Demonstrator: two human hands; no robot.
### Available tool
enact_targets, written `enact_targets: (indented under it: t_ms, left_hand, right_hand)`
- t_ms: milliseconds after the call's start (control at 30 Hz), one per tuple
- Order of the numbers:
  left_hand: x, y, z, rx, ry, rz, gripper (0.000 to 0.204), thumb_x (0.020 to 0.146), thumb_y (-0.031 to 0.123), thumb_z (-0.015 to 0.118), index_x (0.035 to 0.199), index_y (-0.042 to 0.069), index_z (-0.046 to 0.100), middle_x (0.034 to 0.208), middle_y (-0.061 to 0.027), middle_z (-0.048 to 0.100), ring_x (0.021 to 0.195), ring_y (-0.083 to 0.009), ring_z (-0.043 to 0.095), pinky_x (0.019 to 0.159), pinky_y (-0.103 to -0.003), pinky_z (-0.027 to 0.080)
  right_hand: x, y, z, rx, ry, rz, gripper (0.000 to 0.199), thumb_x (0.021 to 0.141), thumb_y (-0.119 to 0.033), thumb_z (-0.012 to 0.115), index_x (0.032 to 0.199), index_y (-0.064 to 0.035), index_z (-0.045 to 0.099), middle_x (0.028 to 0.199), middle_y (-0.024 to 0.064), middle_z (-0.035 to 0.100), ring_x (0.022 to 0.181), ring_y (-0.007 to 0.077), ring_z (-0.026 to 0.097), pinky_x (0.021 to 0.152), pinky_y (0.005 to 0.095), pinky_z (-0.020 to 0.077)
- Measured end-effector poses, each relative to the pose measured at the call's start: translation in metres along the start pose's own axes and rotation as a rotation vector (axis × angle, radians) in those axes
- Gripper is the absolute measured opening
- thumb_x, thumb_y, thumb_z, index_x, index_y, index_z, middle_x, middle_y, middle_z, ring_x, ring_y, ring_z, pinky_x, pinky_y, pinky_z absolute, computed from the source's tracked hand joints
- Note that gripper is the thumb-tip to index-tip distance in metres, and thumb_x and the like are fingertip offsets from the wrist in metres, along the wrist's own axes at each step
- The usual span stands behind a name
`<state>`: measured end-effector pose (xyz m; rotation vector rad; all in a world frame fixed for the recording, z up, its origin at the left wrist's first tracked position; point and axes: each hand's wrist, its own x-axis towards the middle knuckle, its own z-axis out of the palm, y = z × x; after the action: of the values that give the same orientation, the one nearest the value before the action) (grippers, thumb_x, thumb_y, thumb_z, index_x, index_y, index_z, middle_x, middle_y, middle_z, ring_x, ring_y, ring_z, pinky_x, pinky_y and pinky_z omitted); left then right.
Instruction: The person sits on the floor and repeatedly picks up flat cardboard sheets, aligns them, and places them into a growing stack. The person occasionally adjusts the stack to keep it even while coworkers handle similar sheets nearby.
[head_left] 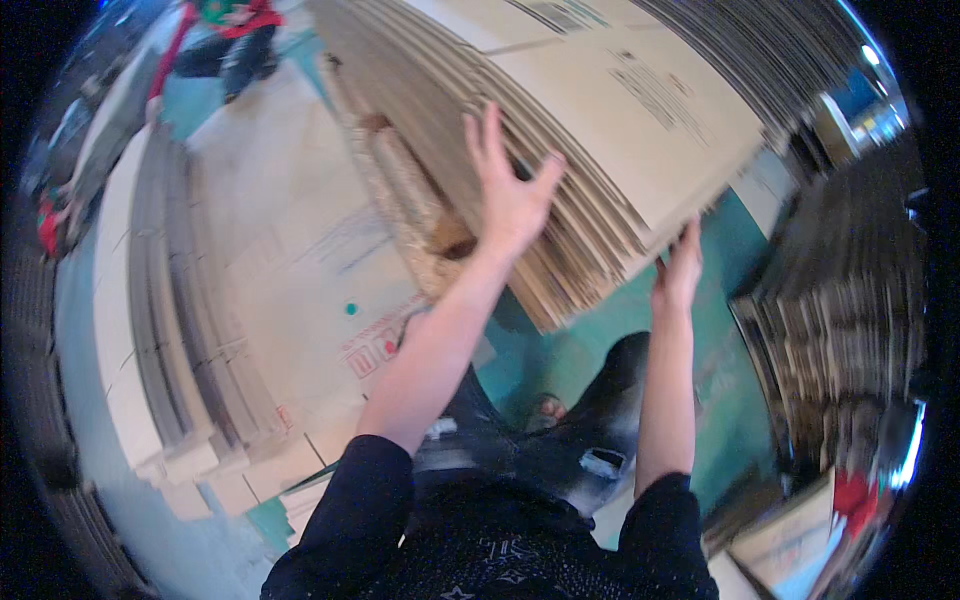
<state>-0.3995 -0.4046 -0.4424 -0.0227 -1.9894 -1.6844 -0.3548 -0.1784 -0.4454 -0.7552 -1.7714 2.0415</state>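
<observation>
A tall stack of flat brown cardboard sheets (600, 110) fills the upper middle. My left hand (510, 190) is raised with fingers spread, its palm against the stack's layered side edge. My right hand (680, 268) reaches up to the stack's near corner, fingers curled at its edge; whether it grips a sheet I cannot tell. Both forearms are bare below dark sleeves.
Another pile of flattened cardboard (200, 330) lies to the left on the teal floor (590, 330). A further dark stack (850, 300) stands at the right. A person in red and green (235, 35) sits at the far upper left. My dark trousers and foot (550, 410) are below.
</observation>
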Motion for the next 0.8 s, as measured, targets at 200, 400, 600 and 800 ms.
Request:
enact_targets:
  t_ms: [200, 400, 600, 800]
  left_hand:
    - [-0.011, 0.006, 0.007, -0.171, 0.099, -0.155, 0.108, 0.081, 0.028, 0.079, 0.155, -0.002, 0.006, 0.158, -0.0297, 0.017, 0.149, -0.0400, 0.018, 0.122, -0.044, 0.017]
    - [-0.074, 0.021, 0.024, -0.246, 0.031, -0.637, 0.121, 0.082, 0.068, 0.067, 0.153, -0.009, 0.008, 0.157, -0.0310, 0.021, 0.148, -0.0369, 0.022, 0.122, -0.043, 0.020]
    - [-0.101, 0.022, 0.024, -0.462, -0.041, -0.729, 0.103, 0.088, 0.057, 0.068, 0.152, -0.008, 0.021, 0.154, -0.0236, 0.035, 0.142, -0.0287, 0.034, 0.117, -0.036, 0.028]
    - [-0.097, 0.044, 0.012, -0.559, -0.065, -0.783, 0.097, 0.089, 0.059, 0.065, 0.154, -0.001, 0.025, 0.153, -0.0172, 0.039, 0.141, -0.0251, 0.037, 0.112, -0.043, 0.034]
  right_hand:
    - [-0.024, -0.003, -0.017, 0.006, -0.053, 0.012, 0.067, 0.095, -0.046, 0.060, 0.147, -0.0058, 0.046, 0.148, 0.0102, 0.049, 0.138, 0.0276, 0.041, 0.112, 0.0468, 0.0289]
    - [-0.019, -0.004, -0.025, 0.071, -0.077, 0.095, 0.063, 0.096, -0.040, 0.059, 0.147, -0.0070, 0.046, 0.149, 0.0088, 0.047, 0.137, 0.0250, 0.041, 0.110, 0.0447, 0.0308]
    - [-0.011, -0.002, -0.022, 0.485, -0.128, 0.247, 0.066, 0.097, -0.051, 0.054, 0.143, -0.0051, 0.046, 0.134, 0.0053, 0.054, 0.116, 0.0160, 0.048, 0.100, 0.0320, 0.0362]
    - [-0.030, -0.022, -0.014, 0.545, -0.100, 0.202, 0.065, 0.095, -0.055, 0.053, 0.136, -0.0046, 0.051, 0.111, 0.0017, 0.057, 0.085, 0.0112, 0.047, 0.073, 0.0276, 0.0392]
